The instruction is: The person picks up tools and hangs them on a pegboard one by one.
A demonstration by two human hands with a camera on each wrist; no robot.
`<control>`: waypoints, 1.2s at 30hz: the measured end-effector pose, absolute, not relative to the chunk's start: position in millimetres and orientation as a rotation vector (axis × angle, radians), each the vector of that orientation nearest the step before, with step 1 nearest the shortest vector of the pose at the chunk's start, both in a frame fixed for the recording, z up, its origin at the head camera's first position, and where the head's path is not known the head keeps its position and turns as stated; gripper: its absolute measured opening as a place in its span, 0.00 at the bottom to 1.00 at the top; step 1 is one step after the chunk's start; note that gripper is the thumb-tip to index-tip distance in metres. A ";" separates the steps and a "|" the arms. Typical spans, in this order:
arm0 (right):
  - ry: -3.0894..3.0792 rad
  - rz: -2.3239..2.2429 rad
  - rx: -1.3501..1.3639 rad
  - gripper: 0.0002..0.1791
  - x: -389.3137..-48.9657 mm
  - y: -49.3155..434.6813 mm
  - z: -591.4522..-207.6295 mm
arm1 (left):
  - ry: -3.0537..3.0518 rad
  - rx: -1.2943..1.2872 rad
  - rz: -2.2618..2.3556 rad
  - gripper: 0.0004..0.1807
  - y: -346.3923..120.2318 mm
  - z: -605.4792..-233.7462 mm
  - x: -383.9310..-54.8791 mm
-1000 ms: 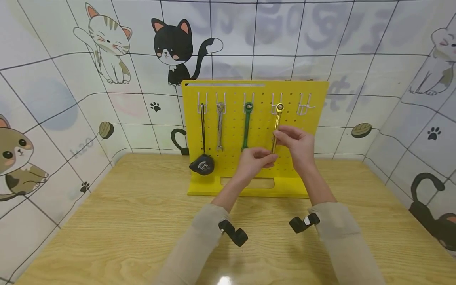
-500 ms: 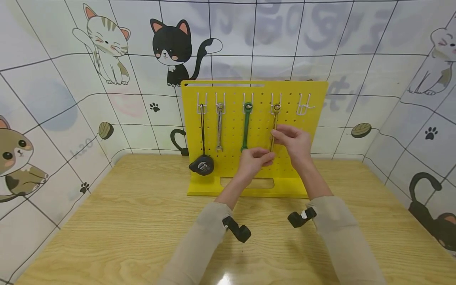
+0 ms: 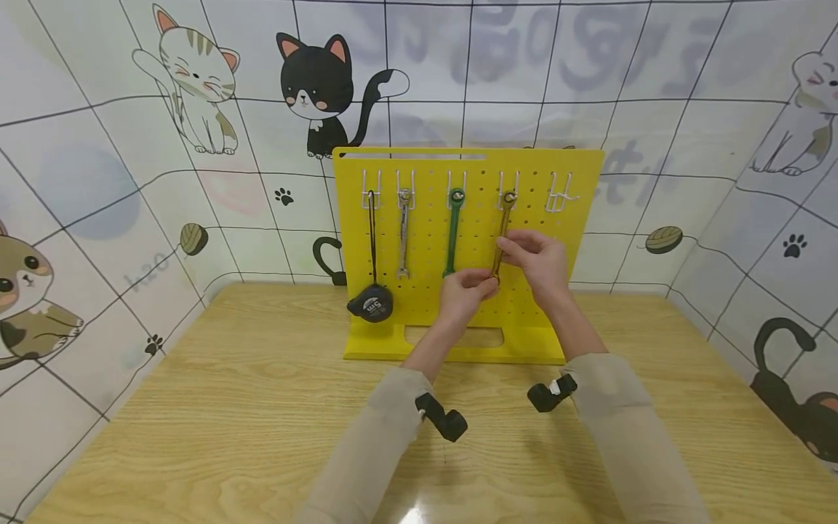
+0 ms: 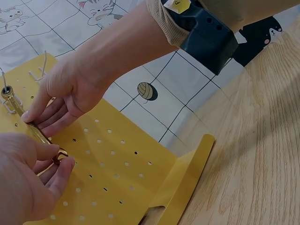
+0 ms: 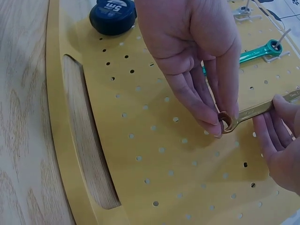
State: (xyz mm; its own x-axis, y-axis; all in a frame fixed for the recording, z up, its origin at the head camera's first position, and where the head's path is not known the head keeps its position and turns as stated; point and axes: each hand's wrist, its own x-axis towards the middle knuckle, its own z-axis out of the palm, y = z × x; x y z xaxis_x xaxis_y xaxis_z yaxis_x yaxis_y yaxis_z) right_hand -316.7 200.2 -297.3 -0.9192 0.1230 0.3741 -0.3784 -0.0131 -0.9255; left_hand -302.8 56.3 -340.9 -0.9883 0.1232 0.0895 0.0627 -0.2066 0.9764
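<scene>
A gold combination wrench hangs nearly upright before the yellow pegboard, its ring end at the fourth white hook from the left. My right hand pinches its shaft between thumb and fingers. Lower down, my left hand pinches the open-jaw end between thumb and fingertips. In the left wrist view the ring end sits around a hook prong. The right wrist view shows the open end at the left fingertips.
On hooks to the left hang a green wrench, a silver wrench and a black tape measure on its cord. A white hook at the right holds no tool. The board stands on a wooden table before a cat-print backdrop.
The gold wrench has shifted slightly left with both hands, its ring end coming over to the hook. Its shaft has turned a little, and the open end now shows beside the left fingers.
</scene>
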 end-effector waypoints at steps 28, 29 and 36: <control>-2.099 1.798 0.253 0.20 -316.5 209.9 -309.7 | 2.184 0.408 2.119 0.24 45.0 -345.1 -296.9; -2.106 1.794 0.253 0.20 -316.1 210.3 -310.2 | 2.181 0.410 2.116 0.24 43.8 -345.7 -296.8; -2.183 1.786 0.271 0.23 -310.6 213.0 -312.9 | 2.191 0.450 2.083 0.24 36.8 -349.4 -294.6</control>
